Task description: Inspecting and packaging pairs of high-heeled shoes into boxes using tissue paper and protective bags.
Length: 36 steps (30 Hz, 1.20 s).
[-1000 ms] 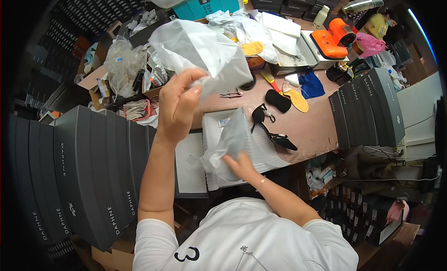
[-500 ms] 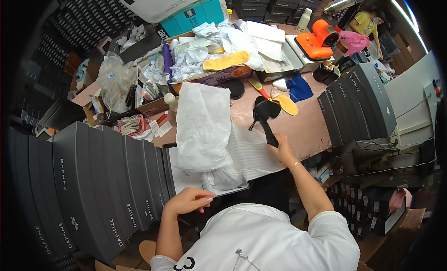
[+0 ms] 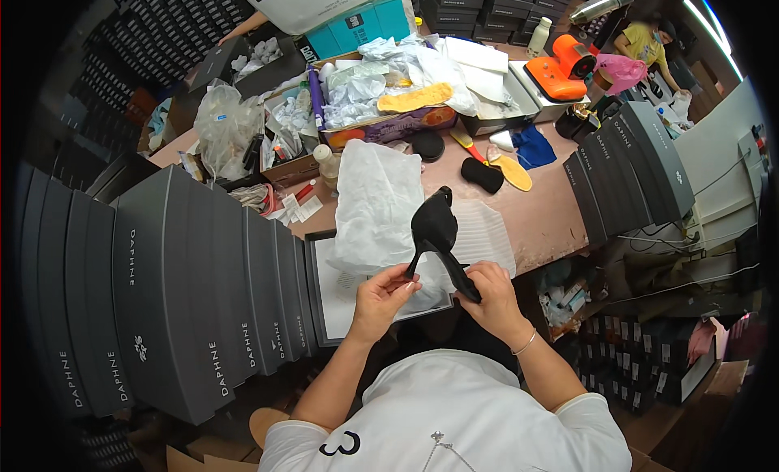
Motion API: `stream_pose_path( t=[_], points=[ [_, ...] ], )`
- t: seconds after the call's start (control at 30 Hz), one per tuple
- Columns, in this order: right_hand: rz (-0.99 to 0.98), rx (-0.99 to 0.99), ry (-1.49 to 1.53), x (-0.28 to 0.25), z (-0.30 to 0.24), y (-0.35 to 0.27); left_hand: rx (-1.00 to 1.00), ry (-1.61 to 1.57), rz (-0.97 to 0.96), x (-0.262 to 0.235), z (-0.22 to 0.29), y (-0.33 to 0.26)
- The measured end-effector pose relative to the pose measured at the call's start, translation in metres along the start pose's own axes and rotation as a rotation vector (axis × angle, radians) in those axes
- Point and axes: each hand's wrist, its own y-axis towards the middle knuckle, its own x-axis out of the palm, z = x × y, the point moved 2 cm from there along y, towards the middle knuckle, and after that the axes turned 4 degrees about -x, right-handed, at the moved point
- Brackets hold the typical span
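Note:
A black high-heeled shoe (image 3: 434, 227) is held up in front of me between both hands. My left hand (image 3: 378, 304) pinches the lower end of its thin heel. At the front part of the shoe, my right hand (image 3: 497, 303) has its fingers wrapped round. Behind the shoe lies a sheet of white tissue paper (image 3: 377, 200), bunched over an open shoe box (image 3: 329, 289). A ribbed white foam sheet (image 3: 480, 237) is spread on the table to the right of the paper.
Grey shoe boxes (image 3: 174, 293) stand stacked at the left, more boxes (image 3: 629, 172) at the right. A black rounded block (image 3: 482, 176), yellow insole (image 3: 514, 173) and blue cloth (image 3: 535, 147) lie beyond. Farther back are a carton of crumpled paper (image 3: 389, 131) and an orange device (image 3: 560, 70).
My right hand has brought the shoe left and closer to me, uncovering the black block. My left hand has risen from beside the box and taken the heel.

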Motion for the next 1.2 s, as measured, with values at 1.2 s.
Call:
stream_pose_path(
  t=[1.2],
  points=[
    [-0.360,0.088,0.762,0.032,0.009,0.004,-0.166,0.552,0.120,-0.032,-0.007,-0.033]
  ],
)
